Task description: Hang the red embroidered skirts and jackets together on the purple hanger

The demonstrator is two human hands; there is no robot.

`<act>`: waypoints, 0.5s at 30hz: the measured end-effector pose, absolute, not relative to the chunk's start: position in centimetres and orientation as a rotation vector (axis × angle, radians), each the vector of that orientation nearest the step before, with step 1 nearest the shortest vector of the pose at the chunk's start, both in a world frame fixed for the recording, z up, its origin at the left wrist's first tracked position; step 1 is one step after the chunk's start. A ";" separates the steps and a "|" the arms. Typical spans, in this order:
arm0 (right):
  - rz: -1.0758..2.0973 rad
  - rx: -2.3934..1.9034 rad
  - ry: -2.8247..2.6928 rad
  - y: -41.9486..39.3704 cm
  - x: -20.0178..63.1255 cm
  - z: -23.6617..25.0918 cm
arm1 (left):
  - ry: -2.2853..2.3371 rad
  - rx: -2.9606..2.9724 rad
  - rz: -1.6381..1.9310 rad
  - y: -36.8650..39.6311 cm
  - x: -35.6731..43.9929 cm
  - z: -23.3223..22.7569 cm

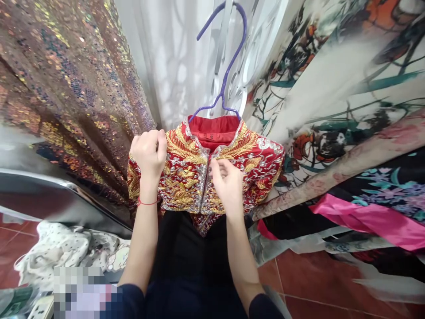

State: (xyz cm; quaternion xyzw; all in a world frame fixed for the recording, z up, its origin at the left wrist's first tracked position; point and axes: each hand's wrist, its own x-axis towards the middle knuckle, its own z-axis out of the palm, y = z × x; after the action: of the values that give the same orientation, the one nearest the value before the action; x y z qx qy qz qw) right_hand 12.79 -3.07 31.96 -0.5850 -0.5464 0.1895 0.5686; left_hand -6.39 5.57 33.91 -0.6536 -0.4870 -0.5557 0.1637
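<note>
A red jacket (186, 184) with gold and silver embroidery hangs on a purple wire hanger (223, 82), facing me. Its stand collar gapes at the neck, where a small red size label (211, 137) shows. A closure line runs down the front. My left hand (149, 153) is closed in a fist at the shoulder on the left side, gripping the fabric there. Beside the front closure, just below the collar, my right hand (228, 182) has its fingers curled in against the jacket; whatever lies between the fingertips is hidden.
A sequinned cloth (76, 84) hangs at the left, and white floral fabric (318, 88) at the right. Behind the hanger are a pale curtain (175, 53) and white metal scrollwork (250, 66). Dotted white cloth (59, 248) lies low left. A pink ribbon (368, 219) crosses dark clothing.
</note>
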 end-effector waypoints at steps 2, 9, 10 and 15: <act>0.615 -1.315 -1.212 -2.6 11.7 31.3 | -1.387 -1.862 -1.563 5.3 -6.3 34.0; 0.785 -1.088 -1.052 -1.1 10.8 31.2 | -1.382 -1.862 -1.597 5.3 -6.2 34.0; 0.826 -1.050 -1.040 -1.2 10.7 31.2 | -1.387 -1.856 -1.605 5.3 -6.2 33.9; 0.941 -0.979 -0.993 -2.0 10.2 29.4 | -1.421 -1.858 -1.604 5.7 -6.5 33.4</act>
State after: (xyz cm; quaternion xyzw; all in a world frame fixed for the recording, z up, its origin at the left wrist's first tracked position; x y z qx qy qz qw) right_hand 10.25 -1.98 29.41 -0.4338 -0.4399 0.4169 0.6668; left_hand -6.49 5.73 33.41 -0.6473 -0.4954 -0.5590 0.1521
